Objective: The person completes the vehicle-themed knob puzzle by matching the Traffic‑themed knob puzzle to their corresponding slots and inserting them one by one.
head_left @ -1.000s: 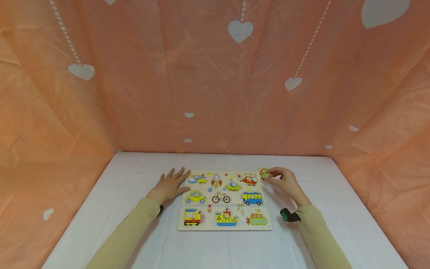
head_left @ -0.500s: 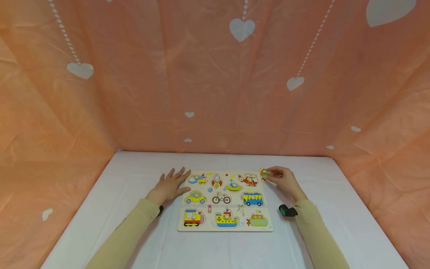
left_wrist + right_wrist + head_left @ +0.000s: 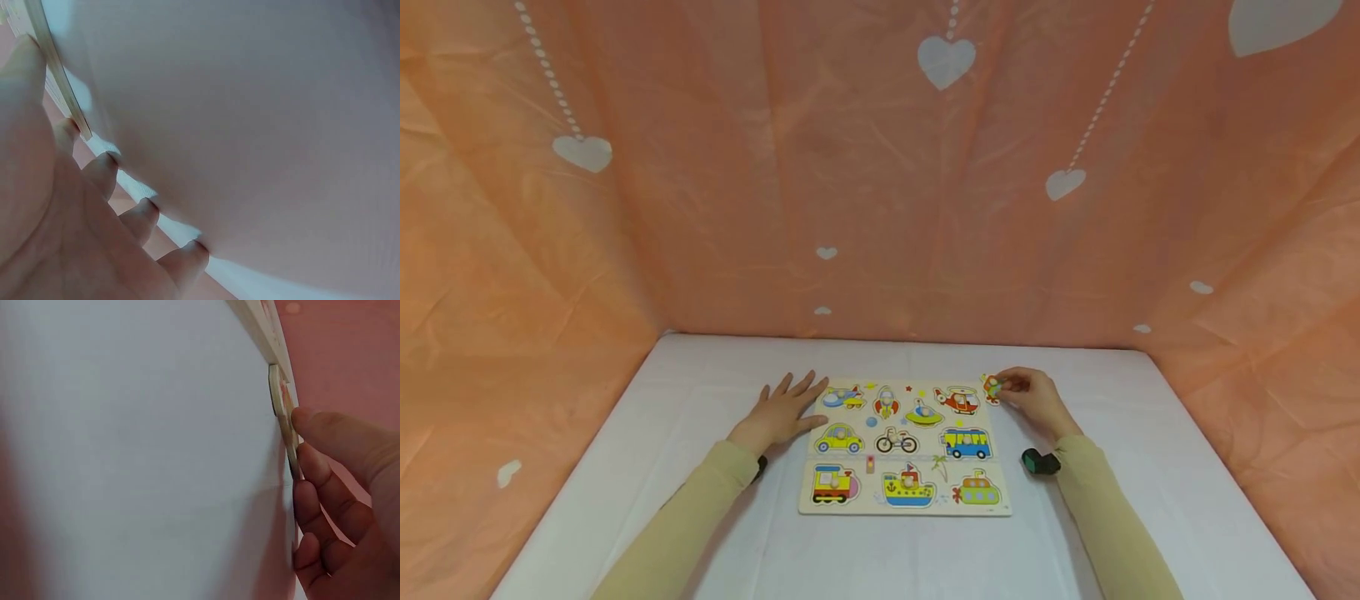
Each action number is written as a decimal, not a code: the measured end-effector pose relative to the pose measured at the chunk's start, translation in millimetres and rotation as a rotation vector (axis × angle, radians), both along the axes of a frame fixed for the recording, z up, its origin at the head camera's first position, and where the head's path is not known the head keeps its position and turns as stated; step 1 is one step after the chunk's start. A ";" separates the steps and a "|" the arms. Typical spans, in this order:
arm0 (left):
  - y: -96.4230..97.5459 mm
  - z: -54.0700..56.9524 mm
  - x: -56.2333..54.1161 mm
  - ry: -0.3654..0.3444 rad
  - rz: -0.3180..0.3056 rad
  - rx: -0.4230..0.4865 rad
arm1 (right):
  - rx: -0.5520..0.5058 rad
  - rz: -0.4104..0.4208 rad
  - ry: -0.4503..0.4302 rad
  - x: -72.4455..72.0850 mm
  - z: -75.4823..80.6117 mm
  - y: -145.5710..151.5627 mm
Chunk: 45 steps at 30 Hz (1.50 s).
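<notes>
A light wooden puzzle board (image 3: 880,508) with printed vehicles lies flat on the white table. At its upper right corner is a small red, orange and green puzzle piece (image 3: 992,388). My right hand (image 3: 1033,396) pinches this piece by its right side, the thumb (image 3: 331,432) on top and the other fingers curled close to the cloth. In the right wrist view, the piece's edge (image 3: 275,390) meets the board's corner. My left hand (image 3: 777,414) rests with fingers spread at the board's left edge; its thumb and index finger touch the board, and the other fingertips rest on the cloth.
Knobbed vehicle pieces sit in the board, among them a car (image 3: 838,439), a bus (image 3: 966,443), a ship (image 3: 908,487) and a helicopter (image 3: 957,401). A dark wrist device (image 3: 1040,462) hangs beside the right sleeve. An orange heart-patterned curtain (image 3: 880,208) encloses the table's back and sides.
The small piece turns slightly in my right fingers, staying at the board's upper right corner. My right wrist shifts a little. The left hand keeps its place on the board's edge.
</notes>
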State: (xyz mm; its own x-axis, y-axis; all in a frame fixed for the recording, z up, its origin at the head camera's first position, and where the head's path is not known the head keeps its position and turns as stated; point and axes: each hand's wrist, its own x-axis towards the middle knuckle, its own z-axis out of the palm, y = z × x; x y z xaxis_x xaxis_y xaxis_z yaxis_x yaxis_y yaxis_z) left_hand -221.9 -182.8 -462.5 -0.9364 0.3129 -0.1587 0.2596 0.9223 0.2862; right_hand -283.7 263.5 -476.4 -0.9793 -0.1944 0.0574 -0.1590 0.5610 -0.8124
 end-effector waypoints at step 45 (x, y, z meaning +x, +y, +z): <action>1.4 1.6 -2.4 -0.002 -0.002 -0.018 | 0.153 -0.106 0.023 -1.5 1.4 6.5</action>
State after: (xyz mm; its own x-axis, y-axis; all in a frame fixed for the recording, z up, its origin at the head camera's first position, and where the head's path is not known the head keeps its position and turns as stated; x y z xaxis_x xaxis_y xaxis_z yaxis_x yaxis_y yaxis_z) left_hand -224.3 -181.4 -460.8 -0.9355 0.3119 -0.1662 0.2610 0.9268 0.2699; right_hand -285.3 270.0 -475.1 -0.9935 -0.0987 0.0574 -0.1100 0.6920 -0.7135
